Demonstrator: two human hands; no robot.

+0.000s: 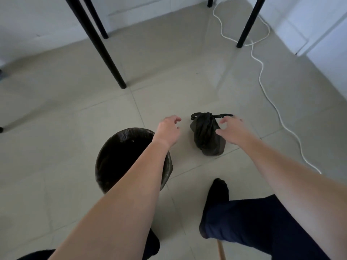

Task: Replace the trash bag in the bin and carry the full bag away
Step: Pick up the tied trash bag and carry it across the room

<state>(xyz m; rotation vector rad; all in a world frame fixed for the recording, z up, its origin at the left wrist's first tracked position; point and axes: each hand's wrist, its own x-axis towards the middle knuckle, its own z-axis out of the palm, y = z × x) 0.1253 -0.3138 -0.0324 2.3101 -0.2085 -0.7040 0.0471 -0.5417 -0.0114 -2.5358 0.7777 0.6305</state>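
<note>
A small black trash bag (205, 134), tied at the top with its handles sticking out, sits on the tiled floor. My right hand (231, 131) hovers just over its right side, fingers spread and empty. Left of the bag, my left hand (168, 129) is also open and holds nothing. Below my left forearm stands a round dark bin (120, 156) lined with a black bag.
Black table legs (105, 51) stand on the floor ahead, another (247, 29) at the right. A white cable (268, 91) snakes along the floor on the right. My foot in a black sock (217, 192) is planted near the bin. White walls lie behind.
</note>
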